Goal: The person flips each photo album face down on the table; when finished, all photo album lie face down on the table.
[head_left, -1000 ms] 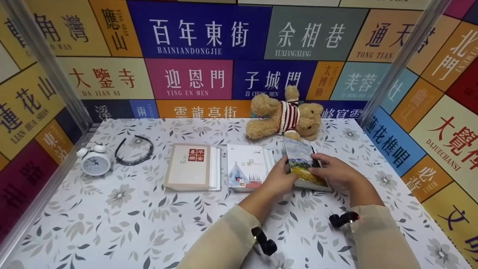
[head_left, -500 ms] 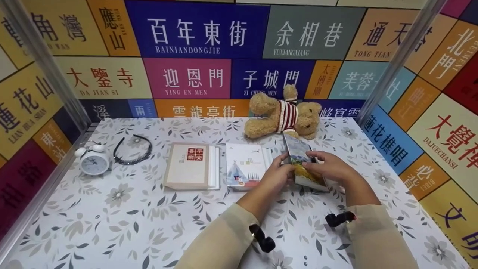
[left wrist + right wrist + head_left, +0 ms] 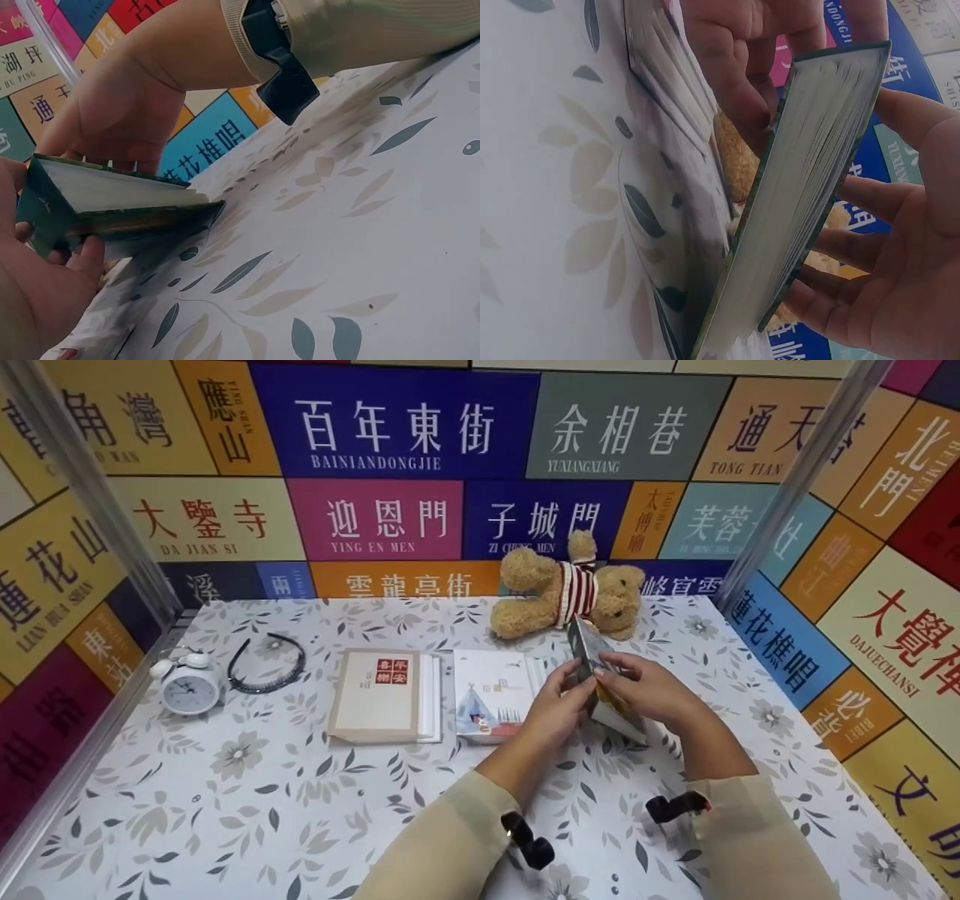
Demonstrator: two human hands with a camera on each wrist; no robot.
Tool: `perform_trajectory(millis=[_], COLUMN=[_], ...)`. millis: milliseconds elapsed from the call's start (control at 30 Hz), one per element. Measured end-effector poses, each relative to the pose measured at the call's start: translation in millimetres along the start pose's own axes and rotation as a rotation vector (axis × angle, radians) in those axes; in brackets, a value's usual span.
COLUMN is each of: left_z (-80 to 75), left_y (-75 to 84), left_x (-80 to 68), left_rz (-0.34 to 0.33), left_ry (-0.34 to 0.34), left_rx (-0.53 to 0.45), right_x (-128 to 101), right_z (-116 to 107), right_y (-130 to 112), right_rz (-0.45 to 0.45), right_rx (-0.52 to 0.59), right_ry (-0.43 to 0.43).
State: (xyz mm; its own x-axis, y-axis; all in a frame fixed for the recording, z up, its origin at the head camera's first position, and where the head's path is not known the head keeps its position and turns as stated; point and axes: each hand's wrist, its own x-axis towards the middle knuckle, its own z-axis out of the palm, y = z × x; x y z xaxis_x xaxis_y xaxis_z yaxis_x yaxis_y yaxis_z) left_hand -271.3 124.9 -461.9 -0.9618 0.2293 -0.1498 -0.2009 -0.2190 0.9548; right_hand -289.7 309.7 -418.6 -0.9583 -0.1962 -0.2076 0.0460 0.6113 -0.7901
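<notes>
Both hands hold a hardcover book (image 3: 619, 709) with a painted landscape cover, tilted on edge above the table right of centre. My left hand (image 3: 551, 709) grips its left, spine side, the thumb near the cover. My right hand (image 3: 649, 690) holds the right side, its fingers against the cover. The left wrist view shows the dark green covers and pale pages of the book (image 3: 127, 191), with the left hand (image 3: 45, 277) at the spine. Over in the right wrist view, the page edges of the book (image 3: 802, 180) face the camera, with the right hand (image 3: 900, 247) along one cover.
Left of the hands lie a white book with a tent drawing (image 3: 491, 694) and a beige book (image 3: 379, 697). A teddy bear (image 3: 577, 592) lies behind. At the left are a black headband (image 3: 266, 682) and a white alarm clock (image 3: 189, 686). Printed walls (image 3: 405, 427) enclose the table.
The held book has tipped further up on edge, so its painted cover shows less. My right hand has shifted left and slightly up along it, closer to my left hand.
</notes>
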Motion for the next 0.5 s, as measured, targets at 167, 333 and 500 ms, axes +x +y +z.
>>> perform_trajectory(millis=[167,333,500], left_z=[-0.1,0.7,1.6], left_y=[2.1,6.9,8.2], left_x=[-1.7,-4.6,-6.5], left_rz=[0.091,0.162,0.187], left_ry=[0.017,-0.011,-0.043], left_rx=[0.053,0.025,0.008], right_x=[-3.9,-7.4,-8.2], right_z=[3.5,5.6,4.0], right_y=[-8.6,-16.3,-17.4], right_rz=[-0.020,-0.018,-0.014], right_rx=[0.087,0.234,0.310], right_ry=[0.007,0.016,0.028])
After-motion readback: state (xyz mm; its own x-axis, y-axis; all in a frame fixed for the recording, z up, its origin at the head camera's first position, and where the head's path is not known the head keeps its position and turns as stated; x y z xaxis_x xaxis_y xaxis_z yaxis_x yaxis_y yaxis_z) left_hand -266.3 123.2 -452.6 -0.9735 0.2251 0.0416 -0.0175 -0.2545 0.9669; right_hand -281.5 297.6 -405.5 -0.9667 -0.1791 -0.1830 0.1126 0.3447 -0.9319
